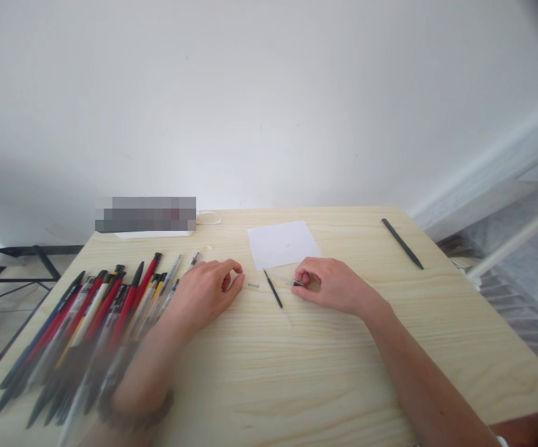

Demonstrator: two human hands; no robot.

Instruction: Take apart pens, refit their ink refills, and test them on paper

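Note:
My left hand [208, 288] rests on the table with thumb and forefinger pinched together; I cannot make out whether anything is between them. Just right of those fingertips lies a small metal spring [253, 285]. A thin black pen refill [273, 288], with a faint clear end toward me, lies between my hands. My right hand [329, 282] is closed in a pinch around a small black pen part [297, 283]; something clear and faint seems to reach left from it. Beyond the hands is a white sheet of paper [283, 244].
Many red, black, white and clear pens [96, 310] spread over the table's left side, partly under my left forearm. One black pen [402, 243] lies at the far right. A blurred-out object [147, 214] and a white loop [209, 218] sit against the wall.

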